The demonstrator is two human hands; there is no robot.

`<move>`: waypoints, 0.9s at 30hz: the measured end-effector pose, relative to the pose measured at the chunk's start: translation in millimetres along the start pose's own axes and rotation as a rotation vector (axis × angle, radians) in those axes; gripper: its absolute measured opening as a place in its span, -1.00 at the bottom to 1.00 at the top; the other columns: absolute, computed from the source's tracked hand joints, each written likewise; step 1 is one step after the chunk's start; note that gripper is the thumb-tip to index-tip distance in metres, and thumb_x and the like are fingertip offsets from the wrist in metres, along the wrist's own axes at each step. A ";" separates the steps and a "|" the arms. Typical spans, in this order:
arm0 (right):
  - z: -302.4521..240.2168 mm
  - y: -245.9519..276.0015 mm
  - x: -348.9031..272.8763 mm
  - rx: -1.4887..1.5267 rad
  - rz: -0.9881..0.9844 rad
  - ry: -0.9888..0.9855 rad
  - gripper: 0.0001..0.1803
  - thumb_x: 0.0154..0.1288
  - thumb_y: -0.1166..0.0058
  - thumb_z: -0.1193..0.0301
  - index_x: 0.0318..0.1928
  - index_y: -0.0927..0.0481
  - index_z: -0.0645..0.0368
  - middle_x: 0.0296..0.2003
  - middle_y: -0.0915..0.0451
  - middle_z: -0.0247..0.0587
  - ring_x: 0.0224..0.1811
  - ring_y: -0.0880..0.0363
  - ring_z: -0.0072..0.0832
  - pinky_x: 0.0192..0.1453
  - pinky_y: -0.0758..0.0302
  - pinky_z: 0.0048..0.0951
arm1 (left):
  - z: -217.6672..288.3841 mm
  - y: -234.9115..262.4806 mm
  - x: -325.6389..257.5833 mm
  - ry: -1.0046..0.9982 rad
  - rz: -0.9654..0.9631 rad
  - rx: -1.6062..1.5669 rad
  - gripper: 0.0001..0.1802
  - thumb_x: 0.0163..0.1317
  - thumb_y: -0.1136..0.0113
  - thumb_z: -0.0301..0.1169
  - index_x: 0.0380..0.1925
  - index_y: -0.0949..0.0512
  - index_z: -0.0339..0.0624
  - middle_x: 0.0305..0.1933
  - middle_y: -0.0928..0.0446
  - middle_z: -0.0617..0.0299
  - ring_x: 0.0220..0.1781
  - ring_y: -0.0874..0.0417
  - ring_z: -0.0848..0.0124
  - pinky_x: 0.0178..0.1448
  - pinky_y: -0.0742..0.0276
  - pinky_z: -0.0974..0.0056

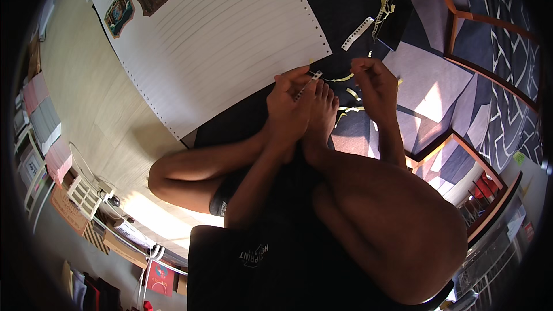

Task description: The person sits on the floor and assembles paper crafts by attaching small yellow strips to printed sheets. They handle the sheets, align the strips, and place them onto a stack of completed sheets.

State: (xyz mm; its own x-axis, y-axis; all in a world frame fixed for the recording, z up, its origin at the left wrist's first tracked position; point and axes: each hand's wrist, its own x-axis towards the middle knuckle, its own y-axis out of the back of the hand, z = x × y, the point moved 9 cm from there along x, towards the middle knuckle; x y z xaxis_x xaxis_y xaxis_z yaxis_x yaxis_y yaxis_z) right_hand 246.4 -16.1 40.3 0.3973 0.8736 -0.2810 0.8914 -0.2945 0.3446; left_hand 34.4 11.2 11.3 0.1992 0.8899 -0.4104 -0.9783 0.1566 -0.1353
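From the head camera, I am sitting on the floor with my knees drawn up, looking down past my feet (322, 109) at a big lined sheet (224, 40) lying on a black mat (345, 0).

My left hand (291, 101) is pinching one end of a thin perforated strip (308, 83); thumb and forefinger are closed on it just above my toes. My right hand (374, 83) is raised just beside it, its fingers (360, 66) curled and pinched together, seemingly on a thin yellowish sliver (343, 78) that is running between the two hands, though I cannot tell for sure that they are gripping it.

As I am judging it, the edge-stripping is well along. The sheet's right edge is already looking clean near my hands, while a row of punched holes (308, 14) is showing further up that edge and another along the lower left edge (144, 89). Peeled pieces are piling up: a white strip (357, 33) and a tangle of yellowish scraps (383, 6) are lying on the mat well apart from my hands, and more scraps (351, 109) are lying beside my feet.

So some margins appear to be left to tear, and the bit I am holding is yet to join the scraps.
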 end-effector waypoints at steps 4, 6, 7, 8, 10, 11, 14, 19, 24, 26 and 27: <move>18.9 -10.1 5.4 -0.240 0.009 0.121 -0.83 0.39 -0.24 0.44 -0.10 -0.68 0.25 -0.26 -0.72 -0.15 -0.29 -0.71 -0.48 -0.18 -0.57 -0.53 | 7.4 24.6 -9.1 -0.030 0.085 -0.061 -0.74 0.38 -0.24 -0.56 0.04 -0.53 -0.38 -0.07 -0.68 0.07 -0.04 -0.71 0.44 0.07 -0.63 0.34; 34.3 -43.1 14.1 -0.239 -0.095 0.128 -0.83 0.34 -0.25 0.44 -0.12 -0.67 0.24 -0.24 -0.69 -0.11 -0.24 -0.71 -0.35 -0.15 -0.58 -0.42 | 10.9 40.1 -11.6 -0.054 0.129 -0.035 -0.76 0.39 -0.23 -0.55 0.02 -0.54 -0.39 -0.06 -0.69 0.04 -0.02 -0.72 0.42 0.10 -0.64 0.32; 39.6 -58.3 16.5 -0.240 -0.135 0.130 -0.83 0.31 -0.26 0.45 -0.13 -0.67 0.23 -0.23 -0.67 -0.10 -0.22 -0.71 -0.29 -0.14 -0.58 -0.36 | 11.4 47.1 -10.5 -0.042 0.123 0.022 -0.77 0.39 -0.22 -0.56 0.01 -0.54 -0.40 -0.06 -0.69 0.02 -0.01 -0.72 0.41 0.11 -0.64 0.32; 29.2 -66.1 18.2 -0.334 -0.106 0.248 -0.83 0.29 -0.26 0.45 -0.14 -0.67 0.23 -0.23 -0.65 -0.10 -0.19 -0.69 -0.24 -0.10 -0.57 -0.30 | 13.6 49.6 -9.2 -0.028 0.113 0.074 -0.78 0.39 -0.22 -0.57 0.00 -0.54 -0.41 -0.05 -0.69 0.01 0.00 -0.72 0.40 0.12 -0.64 0.32; 9.4 -80.0 15.9 -0.522 -0.046 0.485 -0.83 0.25 -0.26 0.45 -0.16 -0.67 0.22 -0.23 -0.61 -0.11 -0.13 -0.64 -0.15 -0.04 -0.55 -0.17 | 20.2 48.7 -8.6 -0.034 0.109 0.040 -0.78 0.39 -0.20 -0.59 -0.01 -0.54 -0.42 -0.03 -0.69 -0.01 0.01 -0.73 0.39 0.12 -0.64 0.32; 13.4 -84.3 15.5 -0.561 -0.060 0.486 -0.83 0.23 -0.26 0.44 -0.17 -0.67 0.21 -0.23 -0.60 -0.11 -0.10 -0.62 -0.12 -0.01 -0.53 -0.13 | 23.1 48.1 -8.4 -0.038 0.107 0.024 -0.79 0.39 -0.20 -0.59 -0.01 -0.53 -0.43 -0.03 -0.69 -0.01 0.02 -0.73 0.38 0.12 -0.64 0.32; 26.4 -89.7 14.9 -0.763 -0.114 0.463 -0.83 0.21 -0.27 0.43 -0.19 -0.67 0.20 -0.23 -0.58 -0.12 -0.08 -0.58 -0.07 0.03 -0.50 -0.06 | 30.6 51.5 -8.7 -0.060 0.094 -0.031 -0.79 0.39 -0.18 -0.61 -0.01 -0.54 -0.45 -0.02 -0.69 -0.02 0.03 -0.72 0.37 0.15 -0.63 0.31; 13.3 -42.1 3.4 -0.604 0.044 0.255 -0.87 0.28 -0.23 0.45 -0.20 -0.67 0.22 -0.25 -0.62 -0.12 -0.21 -0.66 -0.14 -0.11 -0.57 -0.17 | 26.1 46.4 -10.0 -0.065 0.032 -0.140 -0.79 0.38 -0.18 -0.64 -0.01 -0.58 -0.43 -0.02 -0.69 0.04 0.13 -0.68 0.37 0.27 -0.55 0.27; -43.9 -60.3 -16.7 -0.072 -0.294 0.157 -0.85 0.41 -0.16 0.50 -0.09 -0.67 0.28 -0.19 -0.68 -0.16 -0.15 -0.69 -0.41 -0.08 -0.58 -0.42 | 25.6 38.0 -11.4 -0.039 0.006 -0.168 -0.79 0.37 -0.19 -0.63 -0.02 -0.62 -0.37 -0.03 -0.69 0.12 0.12 -0.65 0.44 0.29 -0.49 0.31; -52.6 -71.4 -19.5 0.027 -0.432 0.105 -0.84 0.45 -0.12 0.51 -0.05 -0.66 0.30 -0.16 -0.69 -0.16 -0.08 -0.69 -0.46 -0.03 -0.59 -0.45 | 32.6 35.6 -12.8 -0.025 -0.003 -0.146 -0.80 0.36 -0.20 -0.63 -0.04 -0.63 -0.36 -0.04 -0.68 0.14 0.09 -0.64 0.48 0.27 -0.48 0.34; -56.0 -74.9 -19.3 0.028 -0.470 0.101 -0.83 0.46 -0.10 0.51 -0.03 -0.66 0.30 -0.15 -0.69 -0.16 -0.08 -0.69 -0.46 -0.02 -0.60 -0.45 | 37.1 34.6 -13.4 -0.036 -0.007 -0.133 -0.80 0.36 -0.20 -0.63 -0.04 -0.63 -0.36 -0.04 -0.68 0.14 0.08 -0.64 0.49 0.26 -0.48 0.34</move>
State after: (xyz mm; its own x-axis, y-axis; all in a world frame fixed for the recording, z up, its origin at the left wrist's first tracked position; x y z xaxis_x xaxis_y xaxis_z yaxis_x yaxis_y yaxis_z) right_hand 159.7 10.8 70.0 -0.0719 0.9475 -0.3115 0.9754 0.1320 0.1765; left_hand -4.2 20.6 45.5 0.2019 0.9043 -0.3762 -0.9603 0.1072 -0.2577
